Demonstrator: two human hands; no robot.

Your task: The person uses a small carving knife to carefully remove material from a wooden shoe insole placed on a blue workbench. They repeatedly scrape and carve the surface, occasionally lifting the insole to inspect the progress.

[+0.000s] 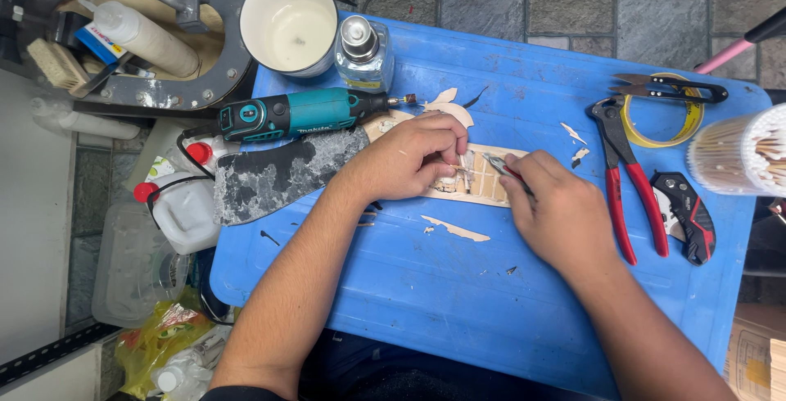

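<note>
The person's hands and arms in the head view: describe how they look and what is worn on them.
Both forearms are bare up to the frame's lower edge, with no sleeves over them. The left hand and the right hand wear no gloves, and no rings, watch or bracelet show. A strip of dark cloth, perhaps the edge of a short sleeve, shows by the left arm at the picture's bottom edge.

Left hand (409, 159) flat, palm down, fingers curled at the tips; right hand (557, 213) closed in a pinch, forearms converging.

A white glue tube (151, 39) with a blue-red label (97, 42) lies top left; a yellow bag (160, 337) sits bottom left.
</note>
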